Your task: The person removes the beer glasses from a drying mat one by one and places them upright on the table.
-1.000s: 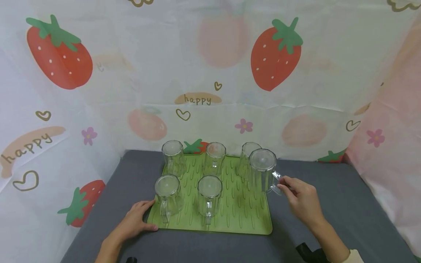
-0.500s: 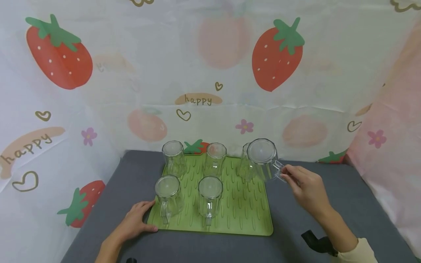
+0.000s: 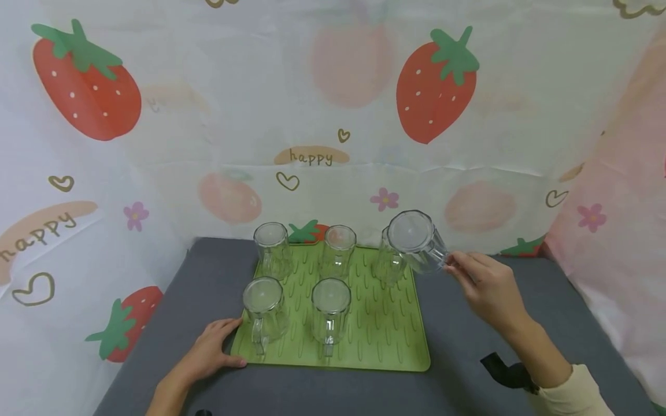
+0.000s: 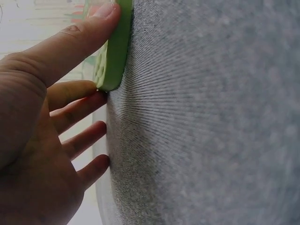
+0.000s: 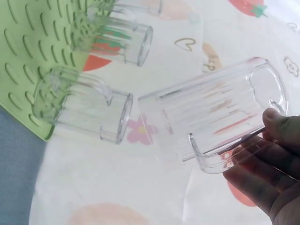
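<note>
A clear glass mug [image 3: 416,242] is held in the air, tilted with its base up, over the right edge of the green drying mat [image 3: 385,346]. My right hand [image 3: 489,289] pinches its handle; in the right wrist view the mug [image 5: 215,108] shows side-on with thumb and fingers at the handle. My left hand [image 3: 205,349] rests at the mat's front left corner. In the left wrist view its thumb and index finger touch the mat's edge [image 4: 117,51], the other fingers loosely extended along the grey cloth. Several upside-down mugs stand on the mat, including a front middle mug [image 3: 331,312].
Behind the raised mug stands the back right mug [image 3: 387,263], partly hidden by it. The front left mug [image 3: 265,309] stands close to my left hand. Grey cloth [image 3: 333,396] covers the table, and a strawberry-patterned curtain [image 3: 208,138] hangs behind it.
My right hand has lifted the mug up and back from over the mat's right side, and the mug has tilted more. My left hand has stayed at the mat's corner.
</note>
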`<move>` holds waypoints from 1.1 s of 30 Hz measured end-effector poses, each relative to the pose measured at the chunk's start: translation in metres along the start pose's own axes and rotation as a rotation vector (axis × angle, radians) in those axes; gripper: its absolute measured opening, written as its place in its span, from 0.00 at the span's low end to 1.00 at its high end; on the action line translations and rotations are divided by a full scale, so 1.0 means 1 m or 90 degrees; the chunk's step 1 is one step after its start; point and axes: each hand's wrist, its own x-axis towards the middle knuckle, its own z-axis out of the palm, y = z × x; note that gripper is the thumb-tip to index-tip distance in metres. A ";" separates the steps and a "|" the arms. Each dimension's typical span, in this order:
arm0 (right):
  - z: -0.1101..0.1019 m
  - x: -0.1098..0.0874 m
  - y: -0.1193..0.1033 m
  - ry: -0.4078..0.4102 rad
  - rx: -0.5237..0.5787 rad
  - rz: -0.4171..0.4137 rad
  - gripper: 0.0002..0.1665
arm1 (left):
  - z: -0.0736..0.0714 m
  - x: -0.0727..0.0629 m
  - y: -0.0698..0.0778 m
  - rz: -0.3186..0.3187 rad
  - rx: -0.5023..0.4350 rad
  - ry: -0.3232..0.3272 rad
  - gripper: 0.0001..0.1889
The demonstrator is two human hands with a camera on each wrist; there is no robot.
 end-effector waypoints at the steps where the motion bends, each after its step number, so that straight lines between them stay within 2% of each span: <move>1: -0.001 0.001 0.000 0.001 -0.001 -0.002 0.23 | 0.000 0.000 0.000 0.002 -0.001 0.002 0.50; 9: -0.001 0.005 0.004 0.031 0.012 -0.027 0.30 | 0.000 -0.002 0.000 0.008 -0.010 0.010 0.49; 23: 0.000 0.012 0.003 0.063 -0.011 -0.066 0.30 | 0.000 -0.005 -0.001 -0.015 -0.005 0.023 0.48; 33: -0.001 0.016 0.000 0.054 -0.046 -0.112 0.31 | 0.004 -0.006 -0.002 -0.004 -0.008 0.027 0.45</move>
